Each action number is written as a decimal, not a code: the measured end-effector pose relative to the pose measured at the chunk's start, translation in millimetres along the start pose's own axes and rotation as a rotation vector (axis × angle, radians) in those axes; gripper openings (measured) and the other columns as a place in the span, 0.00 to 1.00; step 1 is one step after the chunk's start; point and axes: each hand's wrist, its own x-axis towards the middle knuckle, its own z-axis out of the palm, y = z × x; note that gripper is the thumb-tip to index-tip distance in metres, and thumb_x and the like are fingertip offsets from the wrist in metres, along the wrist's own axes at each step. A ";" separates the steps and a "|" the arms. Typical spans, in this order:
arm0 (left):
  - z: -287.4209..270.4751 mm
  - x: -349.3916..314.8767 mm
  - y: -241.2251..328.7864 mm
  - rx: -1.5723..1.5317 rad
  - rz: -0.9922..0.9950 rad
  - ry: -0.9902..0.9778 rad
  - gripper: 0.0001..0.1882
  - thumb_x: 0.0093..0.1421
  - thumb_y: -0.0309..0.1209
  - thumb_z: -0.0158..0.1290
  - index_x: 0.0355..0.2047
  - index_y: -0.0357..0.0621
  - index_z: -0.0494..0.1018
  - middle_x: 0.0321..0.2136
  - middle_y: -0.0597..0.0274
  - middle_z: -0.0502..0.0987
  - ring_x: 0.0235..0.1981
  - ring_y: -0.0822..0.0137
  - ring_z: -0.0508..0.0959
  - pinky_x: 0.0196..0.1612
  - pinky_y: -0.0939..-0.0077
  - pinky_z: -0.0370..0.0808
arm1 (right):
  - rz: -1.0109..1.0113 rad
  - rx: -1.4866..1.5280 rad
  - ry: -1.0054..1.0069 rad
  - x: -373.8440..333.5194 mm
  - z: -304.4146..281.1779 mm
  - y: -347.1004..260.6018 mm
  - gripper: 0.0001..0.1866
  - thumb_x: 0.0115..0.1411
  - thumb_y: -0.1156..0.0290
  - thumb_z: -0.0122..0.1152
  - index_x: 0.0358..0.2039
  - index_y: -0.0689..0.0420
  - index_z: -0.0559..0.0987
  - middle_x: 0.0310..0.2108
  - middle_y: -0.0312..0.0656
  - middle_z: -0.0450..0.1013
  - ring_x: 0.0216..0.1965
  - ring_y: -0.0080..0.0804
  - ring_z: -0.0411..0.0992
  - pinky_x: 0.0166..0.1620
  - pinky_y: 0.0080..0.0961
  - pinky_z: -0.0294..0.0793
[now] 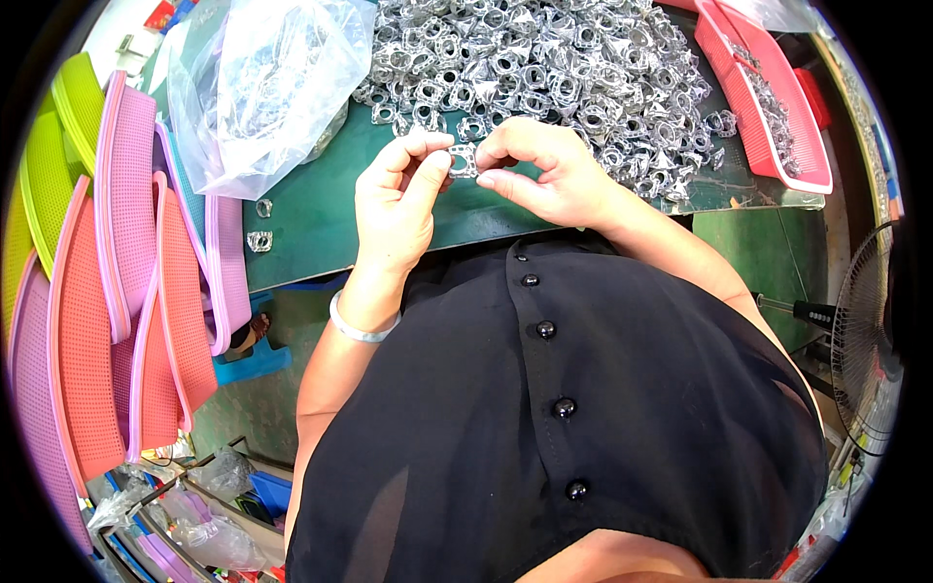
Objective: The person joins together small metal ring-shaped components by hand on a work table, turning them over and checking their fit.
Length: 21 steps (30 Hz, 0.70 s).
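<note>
Between my two hands, above the near edge of the green table (pixel 321 216), is a small silvery metal part (pixel 464 161) with a round hole in it. My left hand (pixel 401 189) pinches its left side between thumb and fingers. From the other side, the thumb and forefinger of my right hand (pixel 544 167) close on its right edge. Just beyond my hands lies a large heap of similar shiny metal parts (pixel 525 68). Two loose pieces lie apart to the left, a small ring-like one (pixel 263 208) and a squarish one (pixel 259 241).
A clear plastic bag (pixel 262 97) with metal pieces stands at the table's back left. Pink, purple and green plastic baskets (pixel 126 204) are stacked left of the table. A pink basket (pixel 768 107) holding small parts sits at the right, with a fan (pixel 865 330) nearer me.
</note>
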 end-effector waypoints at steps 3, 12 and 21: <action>0.5 -1.1 1.5 0.010 -0.028 0.006 0.08 0.58 0.23 0.50 0.39 0.36 0.72 0.29 0.63 0.75 0.27 0.76 0.72 0.31 0.84 0.69 | 0.017 0.010 0.003 -0.3 0.1 -0.2 0.06 0.49 0.76 0.61 0.29 0.59 0.74 0.26 0.39 0.72 0.27 0.30 0.71 0.32 0.21 0.70; 10.2 -3.6 -5.4 -0.241 -0.096 -0.025 0.12 0.58 0.23 0.49 0.43 0.36 0.67 0.36 0.59 0.73 0.35 0.71 0.75 0.40 0.79 0.74 | -0.165 -0.232 0.124 2.5 2.0 3.0 0.10 0.46 0.79 0.62 0.32 0.58 0.76 0.28 0.39 0.72 0.30 0.32 0.71 0.33 0.23 0.71; 9.6 -4.6 -4.9 -0.386 -0.135 -0.053 0.13 0.58 0.22 0.48 0.45 0.37 0.65 0.39 0.58 0.72 0.39 0.70 0.74 0.44 0.75 0.73 | -0.042 -0.070 0.160 0.8 5.8 0.1 0.12 0.45 0.76 0.63 0.34 0.57 0.76 0.30 0.40 0.72 0.31 0.36 0.72 0.34 0.26 0.72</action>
